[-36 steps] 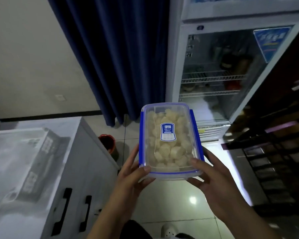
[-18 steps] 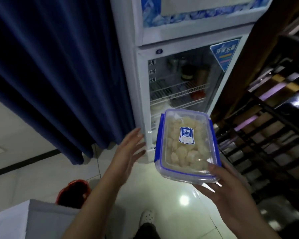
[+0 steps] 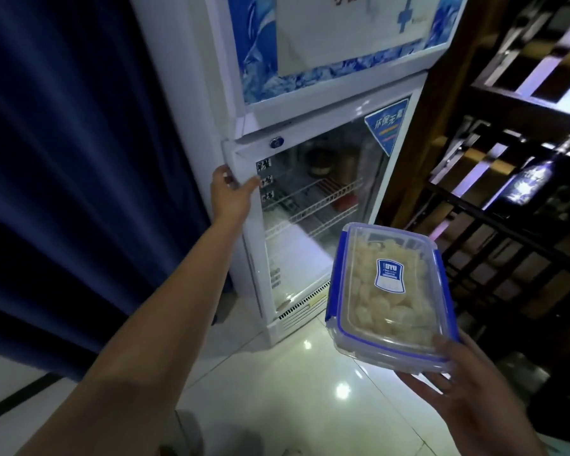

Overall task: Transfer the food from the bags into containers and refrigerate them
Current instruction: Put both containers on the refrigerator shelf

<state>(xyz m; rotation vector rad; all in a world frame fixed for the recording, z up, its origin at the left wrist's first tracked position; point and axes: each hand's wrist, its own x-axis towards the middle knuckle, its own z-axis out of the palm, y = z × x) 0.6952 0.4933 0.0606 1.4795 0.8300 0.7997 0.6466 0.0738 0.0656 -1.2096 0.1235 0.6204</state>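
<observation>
**left hand on the fridge door, box of food held out in your right**

your left arm is stretched forward and up, nearly straight. your left hand (image 3: 232, 192) is at the left edge of the glass fridge door (image 3: 313, 245): the fingers hook round that edge and the thumb lies across the white frame in front. how tightly they press, you cannot tell.

your right hand (image 3: 468, 393) is low and close to you, palm up under the near short end of the container (image 3: 389, 291). the thumb sits on the near rim of the lid and the fingers are spread beneath the base.

the container is in the air, in front of the lower part of the fridge and to the right of the door, touching nothing but your right hand. its lid faces up, tipped a little toward you. its long axis runs away from you toward the fridge, with blue clips along both long sides. pale round pieces of food (image 3: 369, 304) show through the clear lid, and a blue and white label (image 3: 390, 276) sits near the middle.

behind the glass are wire shelves (image 3: 316, 205) with a few dark jars on the top one. a dark blue curtain (image 3: 79, 159) hangs just left of the fridge. a dark wooden rack (image 3: 507, 199) stands close on the right, beside the container. below is a glossy tiled floor (image 3: 297, 399).
</observation>
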